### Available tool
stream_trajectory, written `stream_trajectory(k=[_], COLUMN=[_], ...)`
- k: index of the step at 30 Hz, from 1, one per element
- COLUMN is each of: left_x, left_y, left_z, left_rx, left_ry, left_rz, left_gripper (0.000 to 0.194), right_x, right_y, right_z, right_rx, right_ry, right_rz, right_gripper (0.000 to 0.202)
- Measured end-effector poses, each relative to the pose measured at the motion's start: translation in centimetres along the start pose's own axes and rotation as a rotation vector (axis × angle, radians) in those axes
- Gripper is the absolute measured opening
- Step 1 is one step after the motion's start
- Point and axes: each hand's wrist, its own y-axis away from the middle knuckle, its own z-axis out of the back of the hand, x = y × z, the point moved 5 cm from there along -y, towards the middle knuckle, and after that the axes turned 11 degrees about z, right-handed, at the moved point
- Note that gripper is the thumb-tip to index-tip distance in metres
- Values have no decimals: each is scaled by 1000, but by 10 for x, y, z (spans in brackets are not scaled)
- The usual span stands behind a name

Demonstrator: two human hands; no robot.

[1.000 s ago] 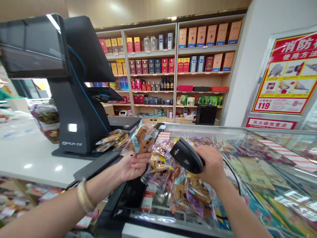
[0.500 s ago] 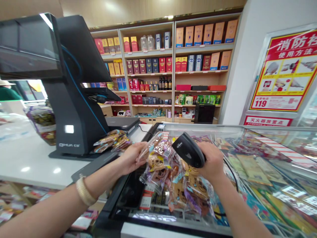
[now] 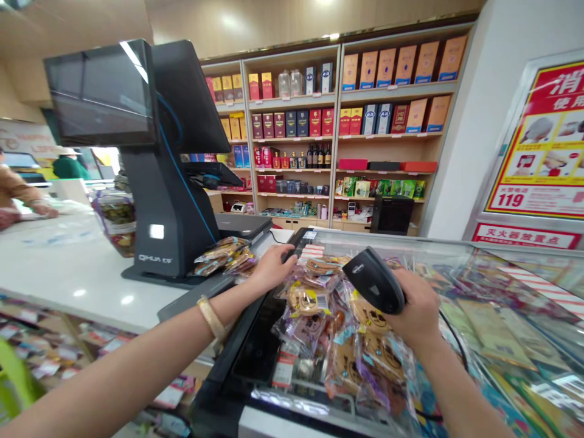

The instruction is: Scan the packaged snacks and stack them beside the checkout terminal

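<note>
My right hand [image 3: 417, 304] grips a black barcode scanner [image 3: 375, 281], whose head points left above a pile of packaged snacks [image 3: 349, 340]. These are clear plastic bags with round brown pieces inside, lying on the glass top of a display case. My left hand [image 3: 275, 267] is at the pile's far left, by the case's black edge, with thumb and forefinger apart and nothing visible between them. Just beyond the fingertips, a snack bag [image 3: 322, 266] rests on the pile. More snack bags [image 3: 225, 254] lie left of my left hand, at the foot of the register.
A two-screen cash register [image 3: 171, 201] stands on the white counter [image 3: 91, 274] at left, beside a jar-shaped pack [image 3: 116, 222]. The scanner's cable [image 3: 456, 340] loops right of my wrist. Shelves of boxes [image 3: 337, 125] line the back wall. Another person's hand [image 3: 44, 210] is far left.
My left hand has let go of the snack bag, which now lies on the pile. The view has shifted left; the scanner stays in my right hand above the bags.
</note>
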Motion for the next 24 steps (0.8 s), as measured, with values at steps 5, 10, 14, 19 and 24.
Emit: stream_trajectory(k=[5,10,14,19,24], left_x=[33,70,80,84,78], left_y=[-18,-61,-87,-102,-94], left_z=[73,132,144,140,150], left_rx=[-346,-373,-266,-212,-328], left_ry=[-408,-690,-763,-777,-774], left_rz=[-163,60,136,161,185], left_gripper=[46,46,38,22,33], right_x=[4,10,9,7,6], right_y=[-3,-6,-3,0,-1], right_z=[1,1,0,-4,-4], right_rx=[7,15,28,72,68], right_ry=[8,-14,-27,-16,-22], right_rz=[-10,12,25,48,23], right_gripper=[11,11,11,13,13])
